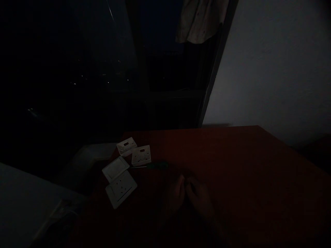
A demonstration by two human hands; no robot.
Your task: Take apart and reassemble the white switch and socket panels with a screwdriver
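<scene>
In dim light, my left hand [176, 193] and my right hand [198, 194] are close together over the reddish table [232, 165]. Both have their fingers curled, with the fingertips almost meeting. Anything between them is too dark to make out. Beyond my left hand lies a screwdriver [158, 165] with a green handle, its shaft pointing left. Two white mounting boxes [141, 156] rest behind it. Left of these are a white socket faceplate [121, 188] with several slots and a plain white faceplate [116, 168], their edges touching or overlapping.
A dark window [103, 69] stands behind the table, with a hanging cloth [203, 20] at its upper right. The white wall [271, 69] rises on the right. A pale ledge [99, 150] runs beyond the table's left edge.
</scene>
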